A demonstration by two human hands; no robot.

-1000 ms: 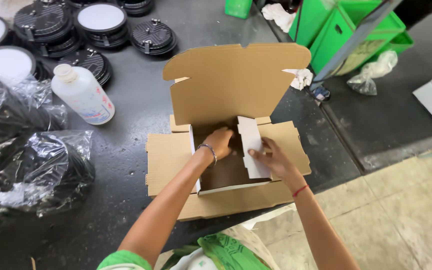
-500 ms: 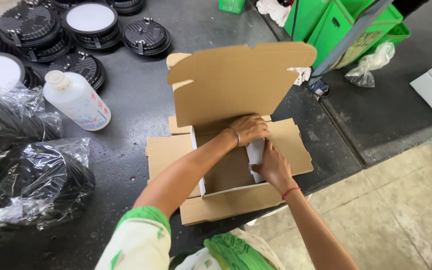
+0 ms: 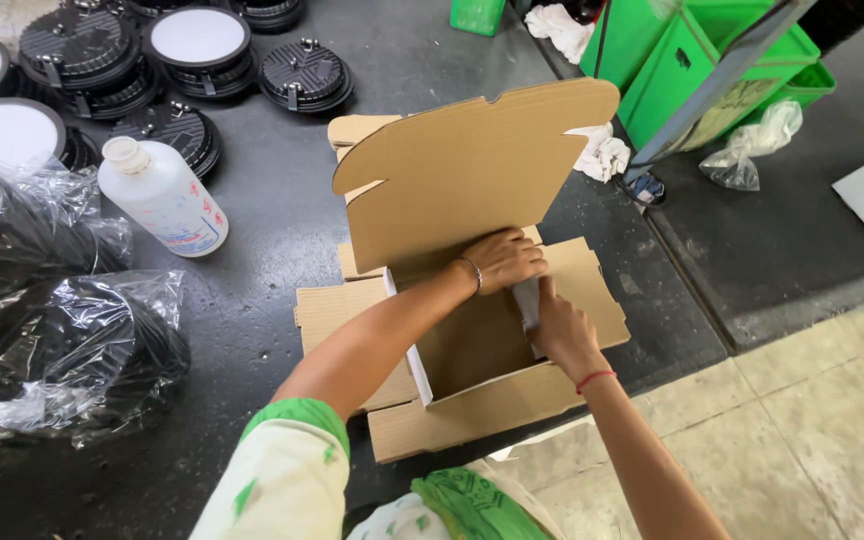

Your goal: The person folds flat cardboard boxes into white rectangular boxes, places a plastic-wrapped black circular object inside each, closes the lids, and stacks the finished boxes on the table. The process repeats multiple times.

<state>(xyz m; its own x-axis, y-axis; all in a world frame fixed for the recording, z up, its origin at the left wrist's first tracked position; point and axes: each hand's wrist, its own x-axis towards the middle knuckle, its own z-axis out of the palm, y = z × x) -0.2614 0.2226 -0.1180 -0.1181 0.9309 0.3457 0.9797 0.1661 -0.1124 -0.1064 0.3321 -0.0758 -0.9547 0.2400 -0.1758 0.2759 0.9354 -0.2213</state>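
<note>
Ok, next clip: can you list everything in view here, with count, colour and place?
cardboard box: one, brown, centre, lid raised
white insert: one, inside box at right wall
plastic bottle: one, white, left of box
round lamps: several, black and white, top left
bagged lamps: two or more, clear plastic, left
green crates: several, top right
white rags: two, behind box
table: dark grey
left hand: inside box
right hand: on insert

soft even daylight, sharp focus, faint shadows, glare on the plastic bags [image 3: 62, 350]
</note>
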